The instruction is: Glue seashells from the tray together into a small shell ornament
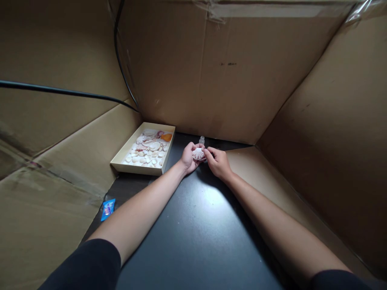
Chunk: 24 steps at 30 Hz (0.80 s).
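My left hand (189, 158) is closed around a ribbed scallop shell (198, 153), white with reddish-brown streaks, its fanned face turned up toward me. Right beside it, my right hand (218, 162) is pinched, thumb and forefinger at the shell's right edge. Whether those fingers grip the shell or some small item is hidden. Just behind both hands stands a small clear bottle (201, 140), its lower part covered by my fingers.
Left of my hands sits a shallow cream box (142, 169) holding many shells and an orange piece (166, 137). A blue packet (108, 209) lies by my left forearm. Cardboard walls (229, 80) enclose the dark table (193, 229). A black cable (60, 89) hangs at upper left.
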Each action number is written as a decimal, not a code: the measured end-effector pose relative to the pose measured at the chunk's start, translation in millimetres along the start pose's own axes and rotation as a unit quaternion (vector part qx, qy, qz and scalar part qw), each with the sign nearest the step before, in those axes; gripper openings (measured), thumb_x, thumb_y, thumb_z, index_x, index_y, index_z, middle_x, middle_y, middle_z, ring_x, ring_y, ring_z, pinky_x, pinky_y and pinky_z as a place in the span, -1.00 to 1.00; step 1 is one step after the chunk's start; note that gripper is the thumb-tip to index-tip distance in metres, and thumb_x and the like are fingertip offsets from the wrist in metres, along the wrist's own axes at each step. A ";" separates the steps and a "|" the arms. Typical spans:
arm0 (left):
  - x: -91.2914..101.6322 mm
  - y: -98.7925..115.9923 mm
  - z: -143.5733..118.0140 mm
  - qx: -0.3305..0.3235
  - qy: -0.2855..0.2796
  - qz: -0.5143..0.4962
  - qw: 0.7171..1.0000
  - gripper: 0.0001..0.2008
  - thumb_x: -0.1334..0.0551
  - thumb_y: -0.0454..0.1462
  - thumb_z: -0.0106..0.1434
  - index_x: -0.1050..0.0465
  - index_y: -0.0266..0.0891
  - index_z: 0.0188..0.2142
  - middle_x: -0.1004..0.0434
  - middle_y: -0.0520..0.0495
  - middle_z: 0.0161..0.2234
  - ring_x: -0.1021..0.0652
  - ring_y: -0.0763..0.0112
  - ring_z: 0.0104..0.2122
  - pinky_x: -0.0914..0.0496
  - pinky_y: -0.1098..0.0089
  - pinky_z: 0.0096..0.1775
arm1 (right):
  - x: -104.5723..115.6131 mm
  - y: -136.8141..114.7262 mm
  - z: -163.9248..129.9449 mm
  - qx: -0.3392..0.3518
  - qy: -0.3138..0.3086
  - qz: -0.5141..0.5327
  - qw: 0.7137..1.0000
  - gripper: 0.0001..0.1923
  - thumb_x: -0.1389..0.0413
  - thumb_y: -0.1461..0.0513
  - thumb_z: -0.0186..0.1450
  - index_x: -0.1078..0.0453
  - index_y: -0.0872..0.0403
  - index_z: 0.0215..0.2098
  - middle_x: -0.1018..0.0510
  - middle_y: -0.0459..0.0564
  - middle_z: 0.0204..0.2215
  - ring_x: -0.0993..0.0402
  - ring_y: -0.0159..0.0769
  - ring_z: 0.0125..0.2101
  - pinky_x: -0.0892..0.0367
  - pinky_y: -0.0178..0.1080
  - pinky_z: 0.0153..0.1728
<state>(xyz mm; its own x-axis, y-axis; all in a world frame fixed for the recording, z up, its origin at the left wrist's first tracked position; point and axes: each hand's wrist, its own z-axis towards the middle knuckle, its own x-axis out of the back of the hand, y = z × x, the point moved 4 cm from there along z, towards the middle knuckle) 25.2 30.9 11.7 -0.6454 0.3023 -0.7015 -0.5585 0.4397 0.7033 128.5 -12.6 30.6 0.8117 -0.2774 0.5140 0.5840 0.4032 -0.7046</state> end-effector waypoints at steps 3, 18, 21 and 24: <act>0.8 -0.4 0.5 0.001 -0.004 0.001 1.000 -0.86 0.02 -0.34 0.04 -0.26 -0.29 -0.54 -0.24 -0.03 -0.60 -0.34 0.46 -0.63 -0.29 0.46 -0.58 | 0.1 0.7 -0.1 0.003 0.005 0.004 1.000 -0.57 0.08 0.01 0.33 -0.19 0.09 -0.58 -0.27 -0.14 -0.64 -0.16 -0.45 -0.57 -0.03 -0.35 -0.49; -1.5 0.1 1.0 -0.014 -0.036 0.002 0.999 -0.85 0.02 -0.34 0.02 -0.27 -0.31 -0.57 -0.23 -0.04 -0.58 -0.35 0.45 -0.61 -0.28 0.45 -0.59 | 2.6 0.4 0.5 0.004 0.035 0.013 0.999 -0.63 0.07 0.04 0.33 -0.19 0.09 -0.53 -0.27 -0.15 -0.60 -0.17 -0.45 -0.52 -0.07 -0.37 -0.45; -0.3 -0.2 0.5 -0.007 -0.019 0.004 1.000 -0.84 0.03 -0.35 0.02 -0.29 -0.32 -0.55 -0.23 -0.03 -0.57 -0.35 0.47 -0.61 -0.27 0.47 -0.59 | 1.2 2.5 0.5 -0.005 0.018 -0.008 1.000 -0.60 0.04 0.05 0.32 -0.15 0.10 -0.59 -0.21 -0.17 -0.65 -0.13 -0.47 -0.57 -0.02 -0.35 -0.48; -0.5 -0.3 0.8 -0.012 -0.031 0.003 0.999 -0.84 0.03 -0.34 0.03 -0.28 -0.31 -0.55 -0.24 -0.04 -0.56 -0.35 0.46 -0.61 -0.28 0.46 -0.58 | 2.8 2.1 0.5 0.003 0.031 0.008 0.999 -0.61 0.05 0.06 0.32 -0.14 0.10 -0.59 -0.20 -0.17 -0.65 -0.13 -0.47 -0.57 -0.03 -0.36 -0.48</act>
<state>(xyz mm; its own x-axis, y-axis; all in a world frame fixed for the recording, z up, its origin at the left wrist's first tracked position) 26.1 31.2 11.7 -0.6157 0.3569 -0.7025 -0.5680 0.4170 0.7096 132.0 -12.1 30.9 0.8202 -0.3241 0.4714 0.5709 0.4125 -0.7098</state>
